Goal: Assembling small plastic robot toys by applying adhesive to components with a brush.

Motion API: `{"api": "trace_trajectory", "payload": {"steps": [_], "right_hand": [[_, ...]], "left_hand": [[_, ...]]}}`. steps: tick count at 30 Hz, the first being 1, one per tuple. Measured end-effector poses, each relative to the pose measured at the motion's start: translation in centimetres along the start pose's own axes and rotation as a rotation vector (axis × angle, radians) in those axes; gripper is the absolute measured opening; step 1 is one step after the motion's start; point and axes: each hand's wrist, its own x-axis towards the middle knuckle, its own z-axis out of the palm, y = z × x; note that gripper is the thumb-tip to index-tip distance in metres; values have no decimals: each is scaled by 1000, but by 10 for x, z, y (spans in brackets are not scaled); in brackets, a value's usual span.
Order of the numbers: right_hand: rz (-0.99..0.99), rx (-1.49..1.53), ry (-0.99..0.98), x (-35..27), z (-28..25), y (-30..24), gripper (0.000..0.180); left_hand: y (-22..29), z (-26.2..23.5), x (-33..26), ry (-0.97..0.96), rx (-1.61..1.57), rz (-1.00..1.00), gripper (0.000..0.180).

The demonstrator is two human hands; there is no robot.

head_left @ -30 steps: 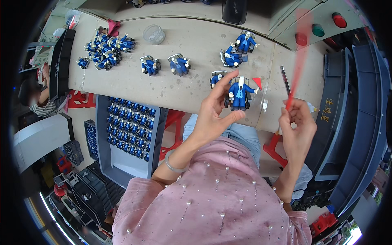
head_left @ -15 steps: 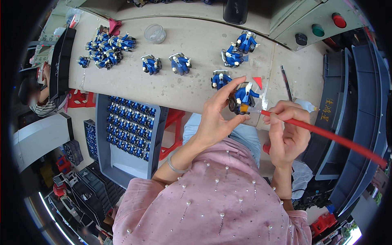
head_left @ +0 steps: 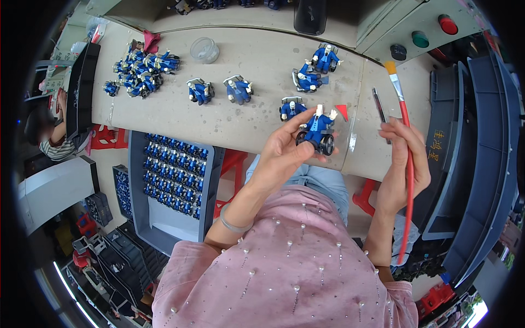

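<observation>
Wheelchair figurine [head_left: 318,128]: over the near edge of the surface [head_left: 229,120], left hand [head_left: 281,156] fingers grasping it around the chair. Moulded look: smooth blue coat, pale elongated head, one cream hand raised, round dark wheels. Right hand [head_left: 406,161] fingers pinch a flat paintbrush [head_left: 410,188]: slim glossy red handle, silvery ferrule, squared tan bristles pointing far, well apart from the figurine. Slim pen-like tool [head_left: 377,101], dark and shiny, lies just far of the right fingers. Flat red triangular scrap [head_left: 342,112] sits right of the figurine. Surface is matte beige, speckled with stains. Clear round plastic cup [head_left: 204,50] at the far side; jumbled figurine cluster [head_left: 142,71] far left beside a crumpled pink cloth [head_left: 151,42]. Near left: rigid grey plastic bin [head_left: 136,188], straight-walled, figurines in tidy rows over a white liner.
</observation>
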Motion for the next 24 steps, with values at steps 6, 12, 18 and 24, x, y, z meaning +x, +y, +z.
{"api": "trace_trajectory", "payload": {"steps": [6,12,18,24], "right_hand": [[187,153,4,-3,7,-1,16],[267,184,-46,-6,9,1,12],[268,179,-122,-9,9,4,12],[273,209,-133,-10,11,3,13]], "left_hand": [[-5,-6,2,-107,-150,10,68],[-7,-7,3,-133,-183,13,70],[-4,-2,4,-209,-310,1,74],[-8,-7,3,-235,-445,-58,58]]}}
